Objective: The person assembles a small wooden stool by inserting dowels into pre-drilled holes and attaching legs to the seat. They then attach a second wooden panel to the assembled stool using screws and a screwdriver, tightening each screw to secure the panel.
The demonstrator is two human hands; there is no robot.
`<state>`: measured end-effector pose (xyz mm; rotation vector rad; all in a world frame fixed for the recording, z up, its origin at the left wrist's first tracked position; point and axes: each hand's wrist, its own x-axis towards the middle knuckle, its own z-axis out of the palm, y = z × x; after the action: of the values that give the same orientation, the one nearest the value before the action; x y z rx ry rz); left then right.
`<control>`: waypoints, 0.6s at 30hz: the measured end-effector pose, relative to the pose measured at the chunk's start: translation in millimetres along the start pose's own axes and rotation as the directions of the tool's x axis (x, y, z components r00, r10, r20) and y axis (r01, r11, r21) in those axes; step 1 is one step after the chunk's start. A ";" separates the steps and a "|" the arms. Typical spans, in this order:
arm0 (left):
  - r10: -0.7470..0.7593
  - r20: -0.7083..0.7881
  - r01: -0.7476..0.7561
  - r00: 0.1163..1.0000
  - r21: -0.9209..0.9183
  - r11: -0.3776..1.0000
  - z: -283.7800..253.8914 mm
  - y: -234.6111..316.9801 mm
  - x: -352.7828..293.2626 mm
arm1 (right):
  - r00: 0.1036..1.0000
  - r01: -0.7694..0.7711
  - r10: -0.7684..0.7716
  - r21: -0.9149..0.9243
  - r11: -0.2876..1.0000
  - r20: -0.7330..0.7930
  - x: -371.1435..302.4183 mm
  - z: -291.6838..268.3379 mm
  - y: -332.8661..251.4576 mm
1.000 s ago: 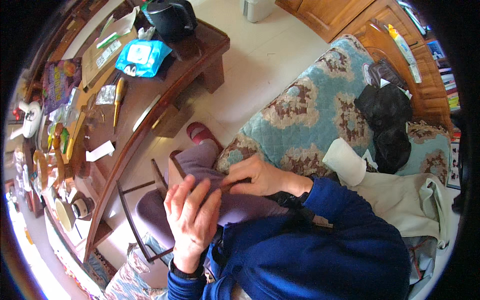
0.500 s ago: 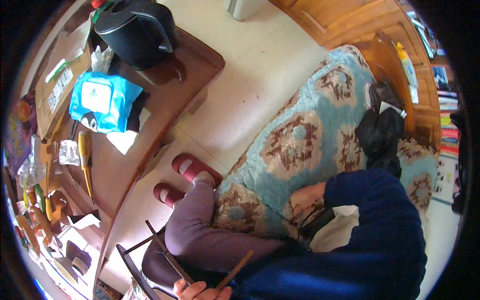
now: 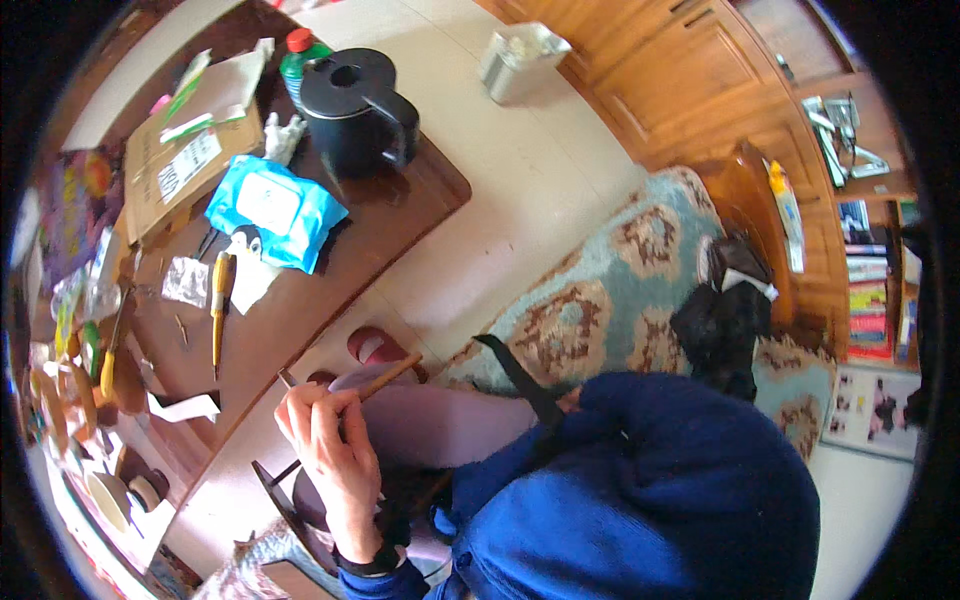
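Head view. The left hand [image 3: 335,450], at the end of a blue sleeve with a dark wristband, lies just right of the long curved edge of the brown table [image 3: 430,200]. Its fingers are curled together and clamped on a thin brown bar [image 3: 392,374], which projects from the grip away from the table, at a slant, above the purple trousers [image 3: 450,420]. The right hand [image 3: 571,400] lies farther right of the table, nearly all of it hidden by the blue sleeve [image 3: 650,440]; whether its fingers are apart or together cannot be told. A black strap [image 3: 515,372] rises just beside it on the side toward the table; contact between the two cannot be made out. A dark frame [image 3: 283,497] stands near the table's lower edge, below the left hand. On the table, toward its far end, are a black kettle [image 3: 350,115], a red-capped bottle [image 3: 293,68], a blue pack of wipes [image 3: 275,210] and a cardboard box [image 3: 150,190]; a yellow-handled screwdriver [image 3: 219,300] lies nearer its middle. Right of the table, across the floor [image 3: 480,225], extends a patterned quilt [image 3: 610,320] bearing a black bag [image 3: 715,335].
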<state>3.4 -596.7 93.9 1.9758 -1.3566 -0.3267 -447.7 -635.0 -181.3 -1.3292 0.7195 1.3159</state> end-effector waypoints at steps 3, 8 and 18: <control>0.043 0.002 -0.043 0.999 0.021 0.999 3.2 7.1 -16.3 | 1.000 -0.006 0.007 -0.043 0.999 0.015 0.1 2.1 7.3; 0.074 -0.020 -0.072 0.997 0.078 0.994 -6.9 17.3 -63.1 | 0.984 -0.037 0.071 -0.198 0.980 0.165 -18.3 13.2 -19.7; 0.124 -0.320 -0.015 0.939 0.323 0.946 -7.2 5.1 -70.1 | 0.475 0.730 -0.285 0.192 0.655 -0.833 -88.7 -311.6 60.8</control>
<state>-25.4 -532.3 90.0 2.1119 -1.3091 0.2743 -431.5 -964.1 -173.7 -1.4286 1.0089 -0.0637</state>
